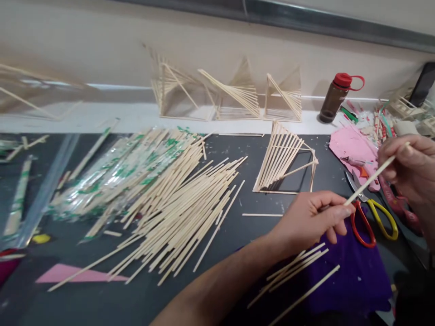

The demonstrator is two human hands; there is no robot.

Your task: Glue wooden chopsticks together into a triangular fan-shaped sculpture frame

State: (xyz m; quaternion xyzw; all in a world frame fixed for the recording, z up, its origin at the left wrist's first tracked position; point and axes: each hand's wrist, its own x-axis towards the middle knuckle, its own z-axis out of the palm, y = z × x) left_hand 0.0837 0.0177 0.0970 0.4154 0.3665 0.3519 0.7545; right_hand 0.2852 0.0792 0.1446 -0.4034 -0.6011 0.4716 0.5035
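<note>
Wooden stick [374, 176], one; frames [272, 158], perhaps five

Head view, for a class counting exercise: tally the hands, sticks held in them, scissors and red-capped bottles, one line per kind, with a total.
Hands, left hand and right hand: 2
Held stick: 1
Pair of scissors: 1
Red-capped bottle: 1
Total: 5

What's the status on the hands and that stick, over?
Left hand, right hand: both pinching one wooden stick. Stick slanted, right end higher in view. Scissors behind it, seemingly not blocking.
</note>
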